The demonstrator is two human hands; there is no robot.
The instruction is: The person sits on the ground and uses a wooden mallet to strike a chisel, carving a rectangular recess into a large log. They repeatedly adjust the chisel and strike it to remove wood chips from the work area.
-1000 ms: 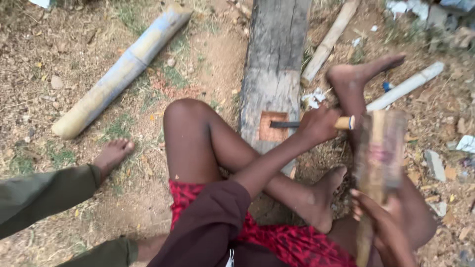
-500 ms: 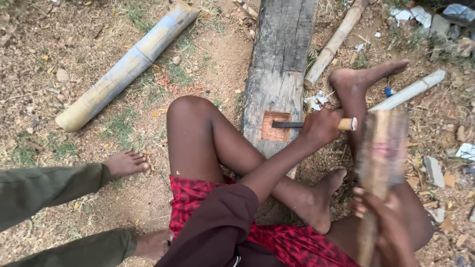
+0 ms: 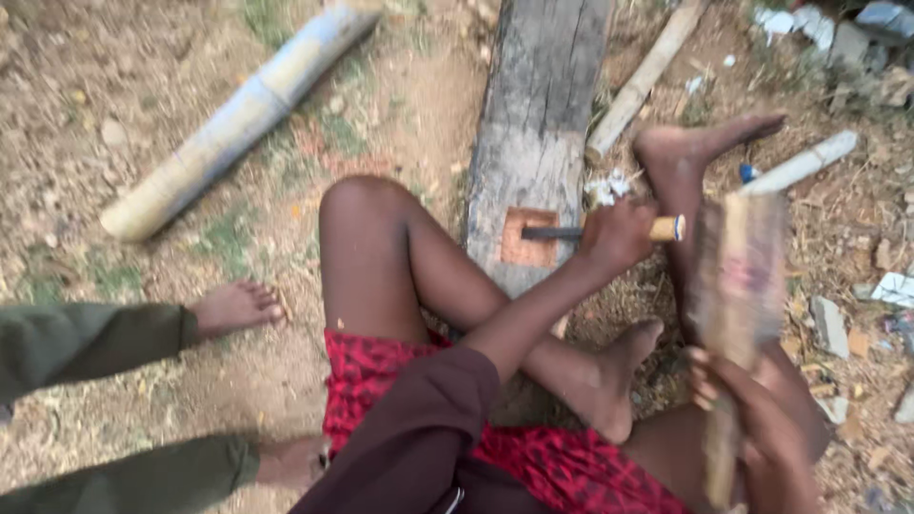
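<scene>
I am watching the left hand (image 3: 619, 236) wrapping its fingers tight around a chisel (image 3: 595, 231). The chisel is lying sideways, its tip sitting in the square hole (image 3: 529, 238) in the plank (image 3: 543, 105). The right hand (image 3: 752, 419) is gripping a blurry wooden mallet (image 3: 738, 276), held beside the chisel's end.

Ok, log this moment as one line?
left hand: grips chisel, tip in plank mortise | right hand: holds mallet raised, blurred | other person's feet at left
</scene>
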